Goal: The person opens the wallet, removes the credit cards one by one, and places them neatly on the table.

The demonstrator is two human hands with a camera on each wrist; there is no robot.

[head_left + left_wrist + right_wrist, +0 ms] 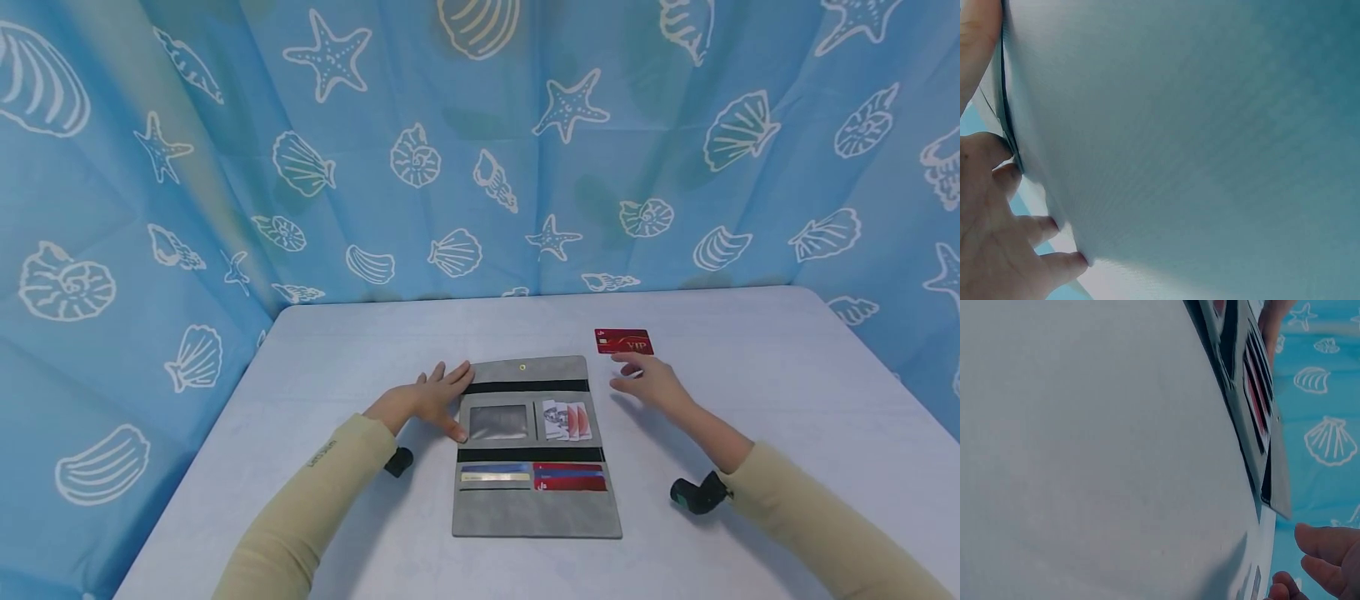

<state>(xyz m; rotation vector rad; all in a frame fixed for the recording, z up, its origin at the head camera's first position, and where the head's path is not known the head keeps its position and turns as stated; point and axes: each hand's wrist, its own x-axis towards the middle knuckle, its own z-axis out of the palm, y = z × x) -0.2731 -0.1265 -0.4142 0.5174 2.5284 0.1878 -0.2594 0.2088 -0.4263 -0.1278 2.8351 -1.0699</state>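
Note:
A grey wallet (536,521) lies unfolded on the table in the head view. It has a clear window (498,422), a pocket with several small picture cards (566,421), and slots with several bank-style cards (570,483). My left hand (431,400), fingers spread, rests at the wallet's upper left edge; the left wrist view shows its fingertips on the cloth and the wallet's side. Beyond the wallet's top right corner lies a red VIP card (624,340). My right hand (651,383) is just in front of that card, thumb and fingers apart with nothing between them.
White cloth covers the table (322,358). Behind it and along the sides hangs a blue curtain (480,150) with shell and starfish prints. Black wrist devices (697,493) show below both sleeves.

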